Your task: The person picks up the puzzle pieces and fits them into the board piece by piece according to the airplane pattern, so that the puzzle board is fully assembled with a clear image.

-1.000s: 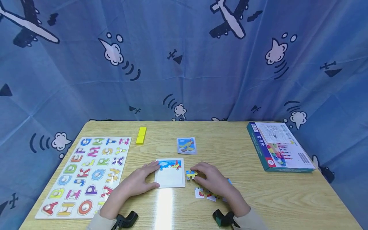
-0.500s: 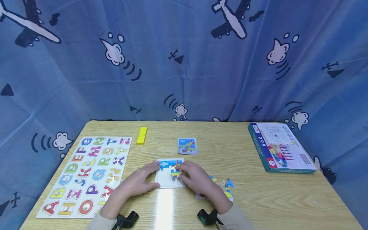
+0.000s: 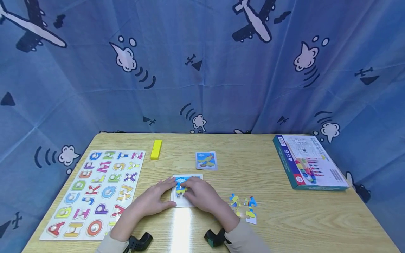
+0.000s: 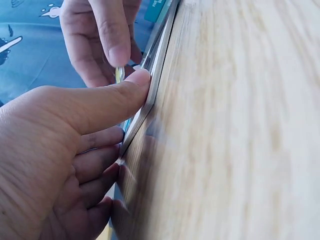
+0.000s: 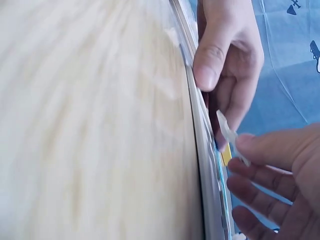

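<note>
A white puzzle board (image 3: 182, 203) lies at the middle of the table, with blue sky pieces along its top. My left hand (image 3: 152, 199) rests at the board's left side, fingertips at the upper corner and thumb at the lower one, fingers fairly straight. Over the board, my right hand (image 3: 204, 195) pinches a yellow-and-blue jigsaw piece (image 3: 181, 192) between thumb and fingers. The right wrist view shows that piece (image 5: 229, 134) tilted, just above the board's surface. My right hand hides the board's right part.
Several loose jigsaw pieces (image 3: 251, 214) lie right of the board. Behind it is an airplane picture card (image 3: 206, 160). An alphabet board (image 3: 104, 196) stands left, a yellow block (image 3: 156, 149) beyond it, and a flat box (image 3: 311, 163) at the back right.
My right hand has carried the jigsaw piece leftward from beside the board, across its right part, to its left part. The left hand has stayed in place.
</note>
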`<move>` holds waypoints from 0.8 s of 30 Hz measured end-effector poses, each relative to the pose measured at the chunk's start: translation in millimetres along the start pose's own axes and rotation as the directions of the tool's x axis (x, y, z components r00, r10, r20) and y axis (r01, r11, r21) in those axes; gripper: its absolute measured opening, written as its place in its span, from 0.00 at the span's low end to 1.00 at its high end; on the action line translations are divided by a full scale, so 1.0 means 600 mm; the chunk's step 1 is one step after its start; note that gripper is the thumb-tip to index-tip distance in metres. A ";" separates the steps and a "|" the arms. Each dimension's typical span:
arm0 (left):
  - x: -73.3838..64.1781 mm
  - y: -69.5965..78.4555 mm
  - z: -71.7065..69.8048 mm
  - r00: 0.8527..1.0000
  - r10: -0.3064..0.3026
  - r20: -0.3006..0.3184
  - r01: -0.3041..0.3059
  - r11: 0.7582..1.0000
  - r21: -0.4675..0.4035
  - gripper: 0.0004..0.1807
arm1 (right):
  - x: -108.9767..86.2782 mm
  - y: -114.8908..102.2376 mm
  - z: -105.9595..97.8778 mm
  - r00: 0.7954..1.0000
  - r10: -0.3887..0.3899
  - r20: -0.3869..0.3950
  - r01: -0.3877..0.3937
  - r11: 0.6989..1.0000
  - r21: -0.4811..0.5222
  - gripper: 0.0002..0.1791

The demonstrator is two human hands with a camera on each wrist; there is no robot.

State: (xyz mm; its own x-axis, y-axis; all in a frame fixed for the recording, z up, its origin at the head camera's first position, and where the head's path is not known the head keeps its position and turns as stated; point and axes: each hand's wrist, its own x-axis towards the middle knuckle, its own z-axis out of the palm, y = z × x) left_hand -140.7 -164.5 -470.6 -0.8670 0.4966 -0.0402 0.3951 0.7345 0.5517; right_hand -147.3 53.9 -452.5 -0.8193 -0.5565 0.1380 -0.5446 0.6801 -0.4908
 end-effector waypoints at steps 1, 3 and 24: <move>0.000 0.000 0.000 1.000 0.001 -0.001 -0.001 1.000 0.000 0.37 | 0.002 -0.001 0.002 1.000 -0.002 -0.003 0.002 1.000 -0.012 0.15; 0.000 0.000 0.000 1.000 0.002 -0.002 -0.002 1.000 -0.001 0.38 | 0.006 -0.003 0.006 1.000 -0.006 -0.011 0.005 0.999 -0.041 0.14; -0.001 0.004 0.000 1.000 -0.006 -0.009 0.006 1.000 -0.003 0.38 | 0.021 -0.008 0.025 0.999 -0.006 -0.044 -0.001 0.988 -0.156 0.13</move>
State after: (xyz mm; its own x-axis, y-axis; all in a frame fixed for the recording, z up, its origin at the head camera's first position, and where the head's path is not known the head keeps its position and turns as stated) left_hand -139.6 -163.2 -469.3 -0.8721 0.4881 -0.0357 0.3894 0.7361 0.5536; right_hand -152.3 36.7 -461.2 -0.8230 -0.5390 0.1790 -0.5653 0.7466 -0.3507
